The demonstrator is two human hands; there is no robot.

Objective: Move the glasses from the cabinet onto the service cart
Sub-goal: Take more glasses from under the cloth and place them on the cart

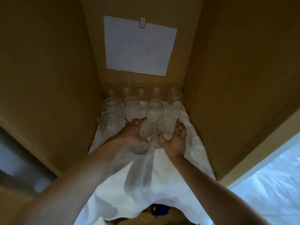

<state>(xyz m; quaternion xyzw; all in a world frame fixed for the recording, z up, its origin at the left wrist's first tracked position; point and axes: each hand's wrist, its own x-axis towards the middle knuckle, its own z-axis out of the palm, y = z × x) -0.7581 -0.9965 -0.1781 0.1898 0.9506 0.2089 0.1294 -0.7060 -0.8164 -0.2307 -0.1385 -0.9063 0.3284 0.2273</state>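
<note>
1. At the shelf front: tipped clear drinking glass, gripped in the left hand. The thumb and fingers are wrapped round it and the forefinger points forward. Whether it is clear of the cloth cannot be told.
2. Just to its right: second clear glass, standing on the cloth. The right hand is cupped about it, thumb on one side and spread fingers on the other. Whether they press on it yet cannot be told.
3. Behind both: remaining clear glasses, packed in close rows back to the rear panel.
4. Underlay: rumpled white cloth, covering the shelf and hanging over its front edge.
5. Housing: brown wooden cabinet. A white paper sheet is clipped to the back, its writing too faint to read. The service cart is not in view.
6. Hazards, as judged:
   - The two near glasses sit almost together and may knock as they are drawn out.
   - A loose one-handed hold on smooth glass may slip.
   - A forearm dragging on the overhanging cloth could pull it and topple the rows behind.
</note>
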